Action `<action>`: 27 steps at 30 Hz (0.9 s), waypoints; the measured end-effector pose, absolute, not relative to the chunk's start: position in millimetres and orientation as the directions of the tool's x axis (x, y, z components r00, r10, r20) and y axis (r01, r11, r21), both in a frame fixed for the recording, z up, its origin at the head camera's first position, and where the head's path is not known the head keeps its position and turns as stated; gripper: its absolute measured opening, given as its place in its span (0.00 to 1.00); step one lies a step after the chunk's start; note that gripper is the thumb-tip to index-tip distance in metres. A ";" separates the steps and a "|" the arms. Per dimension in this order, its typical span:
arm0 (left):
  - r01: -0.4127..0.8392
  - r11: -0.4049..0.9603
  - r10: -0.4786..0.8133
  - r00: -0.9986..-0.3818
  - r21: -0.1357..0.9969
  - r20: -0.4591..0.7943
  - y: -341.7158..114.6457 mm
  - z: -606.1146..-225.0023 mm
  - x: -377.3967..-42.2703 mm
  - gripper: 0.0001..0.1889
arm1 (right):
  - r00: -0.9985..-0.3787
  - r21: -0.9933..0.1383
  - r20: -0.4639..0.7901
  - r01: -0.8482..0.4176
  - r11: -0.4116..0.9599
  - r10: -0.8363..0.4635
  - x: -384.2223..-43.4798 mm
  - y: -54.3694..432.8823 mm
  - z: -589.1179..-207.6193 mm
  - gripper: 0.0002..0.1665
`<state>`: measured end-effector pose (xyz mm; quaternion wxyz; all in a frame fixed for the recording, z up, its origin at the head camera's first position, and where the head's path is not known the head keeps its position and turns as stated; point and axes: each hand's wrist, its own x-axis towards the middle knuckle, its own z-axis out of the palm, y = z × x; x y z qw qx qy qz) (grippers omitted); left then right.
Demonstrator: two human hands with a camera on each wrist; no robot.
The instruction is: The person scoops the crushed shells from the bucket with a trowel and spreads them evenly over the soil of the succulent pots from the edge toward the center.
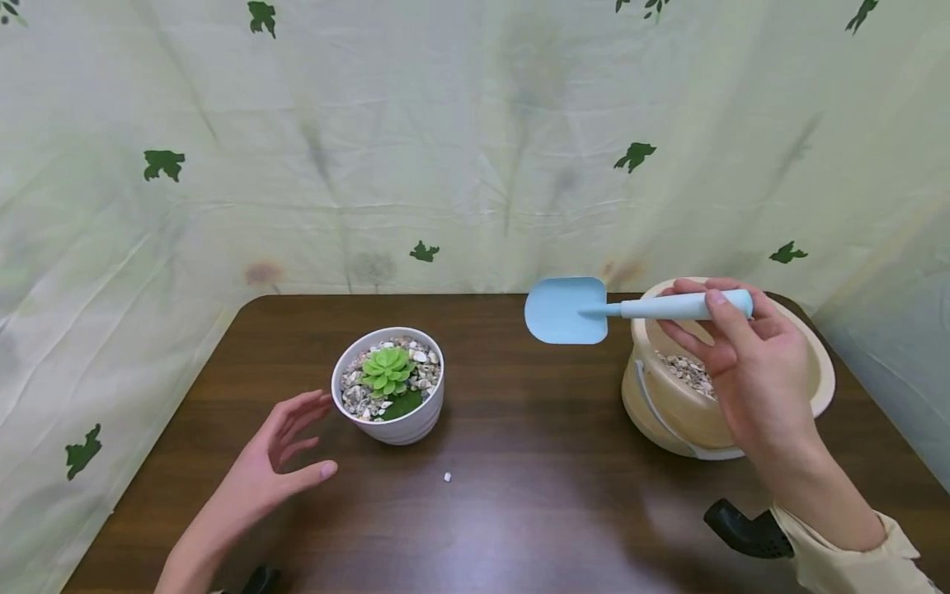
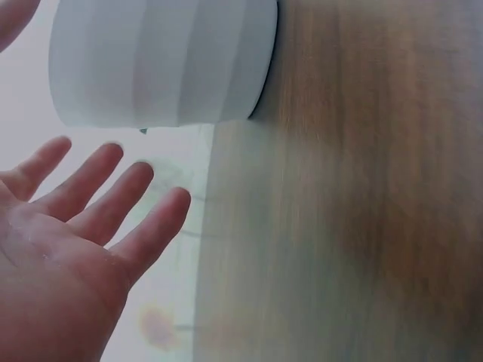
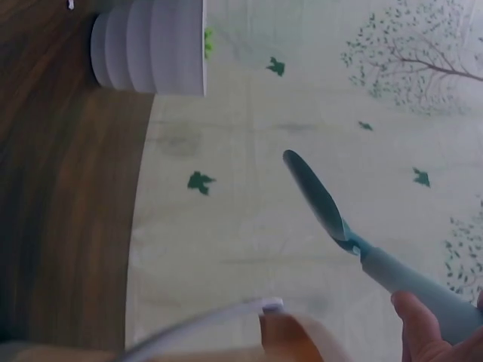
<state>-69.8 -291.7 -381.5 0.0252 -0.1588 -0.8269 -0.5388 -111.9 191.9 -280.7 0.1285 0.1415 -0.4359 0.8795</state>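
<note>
My right hand [image 1: 757, 363] grips the pale handle of a light blue trowel [image 1: 567, 311], holding it level above a cream bucket [image 1: 646, 404]. The trowel's blade points left, with nothing on its face. Pebbles [image 1: 686, 373] lie inside the bucket, partly hidden by the hand. To the left stands a white ribbed pot [image 1: 401, 431] with a green succulent [image 1: 387, 371] set in pebbles. Beside that pot my left hand [image 1: 270, 458] has its fingers spread and holds nothing. In the left wrist view those fingertips are near the pot's wall [image 2: 162, 60].
A single small white pebble [image 1: 448, 477] lies on the dark wooden table [image 1: 519, 511] in front of the pot. Behind the table's back edge hangs a pale curtain [image 1: 475, 148] with green leaf prints. The bucket's bail handle [image 1: 656, 421] hangs down its side.
</note>
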 end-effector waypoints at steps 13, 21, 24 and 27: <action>0.387 0.490 0.425 -0.888 0.781 0.173 -263.8 -352.6 -36.4 0.36 | -0.925 -0.674 0.362 -0.343 -0.654 0.112 -104.7 237.8 -278.4 0.14; 0.445 0.436 0.568 -0.810 0.782 0.144 -204.4 -341.3 -46.7 0.31 | -0.940 -0.577 0.303 -0.314 -0.754 0.159 -102.9 274.4 -281.0 0.13; 0.444 0.371 0.584 -0.795 0.816 0.166 -179.0 -344.4 -56.0 0.30 | -0.939 -0.558 0.290 -0.324 -0.764 0.187 -102.5 287.1 -283.2 0.12; 0.439 0.332 0.557 -0.805 0.835 0.201 -152.8 -347.6 -66.5 0.29 | -0.932 -0.571 0.289 -0.352 -0.742 0.220 -103.0 298.7 -285.3 0.12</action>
